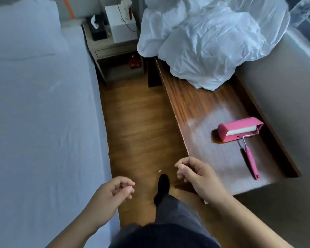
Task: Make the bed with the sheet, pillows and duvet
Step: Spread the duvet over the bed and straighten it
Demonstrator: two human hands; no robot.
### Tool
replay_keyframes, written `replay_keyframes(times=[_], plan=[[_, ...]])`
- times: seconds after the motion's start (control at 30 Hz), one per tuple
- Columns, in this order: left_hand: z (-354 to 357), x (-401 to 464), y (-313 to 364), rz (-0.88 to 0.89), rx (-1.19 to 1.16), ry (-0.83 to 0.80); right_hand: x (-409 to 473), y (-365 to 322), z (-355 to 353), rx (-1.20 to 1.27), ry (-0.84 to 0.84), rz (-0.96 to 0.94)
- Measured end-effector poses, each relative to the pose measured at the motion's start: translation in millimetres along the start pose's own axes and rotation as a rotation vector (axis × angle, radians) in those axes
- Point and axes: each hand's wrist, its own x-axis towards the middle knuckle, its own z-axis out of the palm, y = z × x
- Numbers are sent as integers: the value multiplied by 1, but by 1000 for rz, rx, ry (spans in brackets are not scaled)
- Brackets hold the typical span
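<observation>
The bed [39, 113] fills the left side, covered by a smooth pale sheet, with a pillow [21, 27] at its far end. A crumpled white duvet [204, 43] lies heaped on the far part of a wooden bench [195, 108] on the right. My left hand [113, 192] hangs over the bed's near edge, fingers loosely curled, holding nothing. Over the bench's near corner, my right hand [195, 174] is also loosely curled and empty.
A pink lint roller [240, 131] lies on the bench. A nightstand [115, 51] with a white box and a tissue holder stands at the far end of the narrow wooden floor aisle [138, 126]. My foot [163, 185] is in the aisle.
</observation>
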Motion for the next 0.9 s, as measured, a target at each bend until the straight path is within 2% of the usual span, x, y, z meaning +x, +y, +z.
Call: replay_keyframes(times=[0.17, 0.37, 0.67, 0.9], plan=[[-21, 62, 76, 27, -40, 56, 105, -57, -47, 2, -59, -100], [-65, 154, 160, 137, -32, 16, 209, -110, -86, 46, 24, -148], [-163, 323, 273, 352, 113, -128, 309, -164, -107, 126, 358, -90], [-191, 421, 414, 580, 111, -189, 341, -194, -148, 214, 731, -23]])
